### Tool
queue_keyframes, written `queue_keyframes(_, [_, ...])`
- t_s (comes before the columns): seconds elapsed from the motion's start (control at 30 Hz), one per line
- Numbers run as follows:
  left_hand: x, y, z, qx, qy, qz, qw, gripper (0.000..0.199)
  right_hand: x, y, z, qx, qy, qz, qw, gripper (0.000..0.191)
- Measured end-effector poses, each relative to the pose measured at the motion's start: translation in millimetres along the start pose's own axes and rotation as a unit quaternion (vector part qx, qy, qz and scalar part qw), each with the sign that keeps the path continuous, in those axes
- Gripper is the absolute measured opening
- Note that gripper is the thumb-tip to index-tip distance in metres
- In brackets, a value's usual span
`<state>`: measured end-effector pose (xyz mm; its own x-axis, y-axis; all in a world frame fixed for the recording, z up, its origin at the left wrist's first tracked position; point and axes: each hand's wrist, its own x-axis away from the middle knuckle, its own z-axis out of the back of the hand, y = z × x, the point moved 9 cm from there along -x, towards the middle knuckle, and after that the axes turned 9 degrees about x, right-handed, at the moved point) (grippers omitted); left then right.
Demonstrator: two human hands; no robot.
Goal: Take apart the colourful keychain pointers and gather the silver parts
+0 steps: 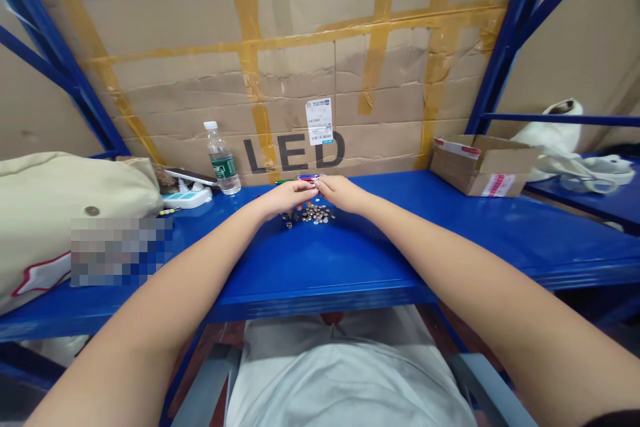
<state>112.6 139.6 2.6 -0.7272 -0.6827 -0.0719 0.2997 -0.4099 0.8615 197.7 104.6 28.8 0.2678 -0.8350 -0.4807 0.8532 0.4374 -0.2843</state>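
My left hand (pixel 287 199) and my right hand (pixel 343 192) meet over the far middle of the blue table, fingertips almost touching. The fingers of both are bent and closed, and whatever they pinch is too small or hidden to name. Just below them lies a loose pile of small shiny metal pieces (pixel 316 214), silver and brownish, possibly buttons or snaps. Behind the fingertips show several slim pens (pixel 309 177), with blue, red and green parts; my hands partly cover them.
On the left stand a water bottle (pixel 224 163), a white power strip (pixel 187 198) with a phone-like slab above it, and a cream bag (pixel 75 200). An open cardboard box (pixel 480 163) sits right. A cardboard wall (pixel 200 93) marked LED closes the back, between blue posts.
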Motion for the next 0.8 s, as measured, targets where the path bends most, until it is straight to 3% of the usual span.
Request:
queue_keyframes(0.13, [-0.9, 16.9, 5.7, -0.123, 0.031, -0.126, 0.984, 0.028, 2.6, 14.5, -13.0, -0.102, -0.076, -0.079, 0.989, 0.03])
queue_keyframes(0.23, [4.6, 34.4, 6.2, -0.226, 0.064, -0.236, 0.943, 0.022, 8.7, 22.3, -22.5, -0.195, -0.122, -0.141, 0.963, 0.032])
queue_keyframes(0.3, [7.7, 40.2, 5.1, -0.285, 0.082, -0.269, 0.916, 0.022, 12.5, 23.6, -23.4, -0.231, -0.132, -0.168, 0.949, 0.031])
queue_keyframes(0.47, [8.4, 40.4, 1.3, -0.341, 0.082, -0.266, 0.898, 0.025, 15.9, 16.9, -17.4, -0.236, -0.136, -0.168, 0.947, 0.03])
queue_keyframes(0.7, [5.0, 23.6, -3.4, -0.434, 0.022, -0.191, 0.88, 0.019, 16.5, 36.2, -6.5, -0.048, -0.117, -0.184, 0.975, 0.024])
queue_keyframes(0.8, [3.7, 17.4, -6.6, -0.452, -0.011, -0.183, 0.873, 0.016, 17.5, 42.4, -9.1, -0.021, -0.133, -0.184, 0.974, 0.021])
